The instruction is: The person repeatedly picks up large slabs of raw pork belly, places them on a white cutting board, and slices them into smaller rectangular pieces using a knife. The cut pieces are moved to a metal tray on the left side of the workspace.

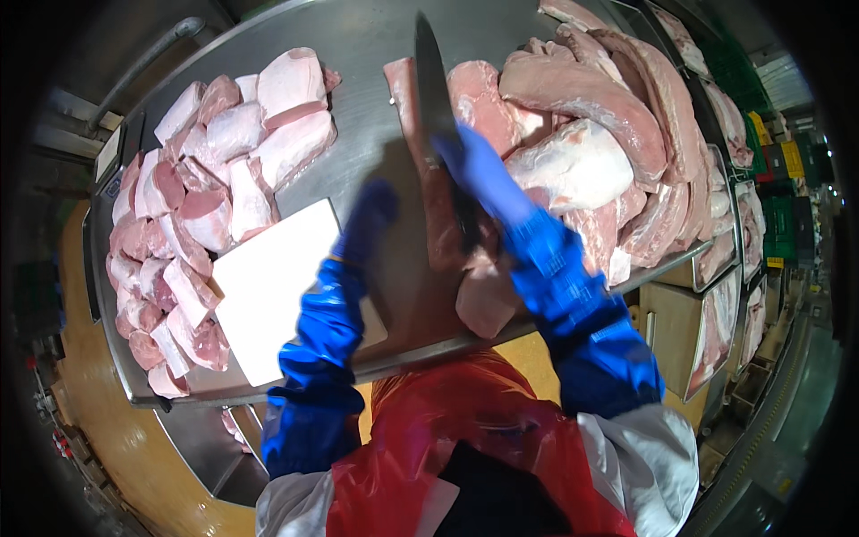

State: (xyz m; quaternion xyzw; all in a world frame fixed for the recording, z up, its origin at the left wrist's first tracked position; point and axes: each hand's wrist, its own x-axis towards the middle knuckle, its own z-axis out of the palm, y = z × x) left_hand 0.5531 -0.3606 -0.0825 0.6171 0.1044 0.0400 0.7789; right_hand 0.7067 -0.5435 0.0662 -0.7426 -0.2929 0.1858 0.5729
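My right hand, in a blue glove, grips a long dark knife whose blade points away from me over the steel table. Under it lies a long strip of raw pink meat running toward the table's near edge. My left hand, blue-gloved and blurred, hovers just left of that strip, beside the white cutting board; whether it touches the meat I cannot tell. It holds nothing that I can see.
A heap of cut meat chunks fills the table's left side. Large uncut slabs pile up on the right. Trays of meat stand on a rack at far right. A red apron covers my front.
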